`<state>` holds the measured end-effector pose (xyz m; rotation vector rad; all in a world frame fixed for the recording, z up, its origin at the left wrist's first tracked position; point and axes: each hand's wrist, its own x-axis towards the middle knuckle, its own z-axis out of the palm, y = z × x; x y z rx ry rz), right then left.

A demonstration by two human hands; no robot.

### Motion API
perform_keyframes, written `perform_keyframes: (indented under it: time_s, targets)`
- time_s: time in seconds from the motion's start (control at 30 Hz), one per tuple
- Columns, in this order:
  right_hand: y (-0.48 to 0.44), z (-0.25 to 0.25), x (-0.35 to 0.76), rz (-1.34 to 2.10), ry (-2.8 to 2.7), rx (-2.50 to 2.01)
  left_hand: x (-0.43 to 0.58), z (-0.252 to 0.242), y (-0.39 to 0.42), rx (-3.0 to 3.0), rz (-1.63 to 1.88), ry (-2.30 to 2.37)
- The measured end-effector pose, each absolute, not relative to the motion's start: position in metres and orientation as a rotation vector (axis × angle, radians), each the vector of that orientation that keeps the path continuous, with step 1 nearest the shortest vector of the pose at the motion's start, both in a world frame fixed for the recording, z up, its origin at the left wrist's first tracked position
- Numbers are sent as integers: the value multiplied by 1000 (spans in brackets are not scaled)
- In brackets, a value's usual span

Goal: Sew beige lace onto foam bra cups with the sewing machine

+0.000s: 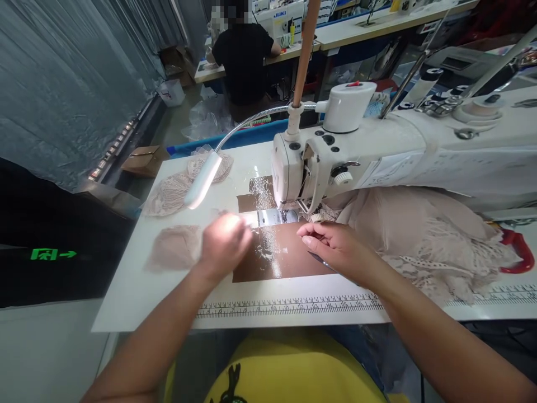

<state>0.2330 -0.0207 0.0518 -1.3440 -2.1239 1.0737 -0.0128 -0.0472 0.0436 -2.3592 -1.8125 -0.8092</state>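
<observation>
My left hand (226,240) is over the left edge of the brown covering, blurred by motion. Its fingers look curled closed, and anything inside them is hidden. To the right, my right hand (331,243) is closed, thumb and fingertips together, just in front of the presser foot area. A slim dark metal tool (319,259) sticks out beneath that palm; its kind is not clear. Between the hands lies the shiny metal needle plate (272,217) of the white sewing machine (352,157). Beige lace fabric (390,224) is bunched right of the needle, under the machine arm.
Beige lace cup-shaped pieces (170,193) and a sheer beige piece (174,246) lie on the left of the white table (138,291). A bendable lamp (204,182) arches above. Red handles (520,252) show at the right. A person in black (241,61) sits beyond.
</observation>
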Motion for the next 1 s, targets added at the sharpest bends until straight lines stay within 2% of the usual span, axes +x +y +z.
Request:
perform_keyframes:
  time_s: [0.03, 0.07, 0.17, 0.27, 0.43, 0.6, 1.0]
  targets:
    - [-19, 52, 230, 996, -2187, -1358, 2, 33, -41, -2409, -528, -1730]
    - [-18, 51, 226, 928, -2244, -1365, 17, 23, -35, -2472, -431, -1684]
    - [-16, 40, 218, 783, -2365, -1359, 53, -1, -33, -2553, -307, -1626]
    - [-17, 26, 213, 673, -2496, -1323, 63, -2, -43, -2581, -251, -1601]
    - [-20, 12, 207, 348, -2750, -1292, 37, 20, -44, -2867, -454, -1627]
    - [-18, 10, 203, 143, -2758, -1334, 21, 7, -27, -2942, -713, -1491]
    - [-9, 10, 196, 173, -2651, -1512, 15, -10, 8, -2949, -705, -1338]
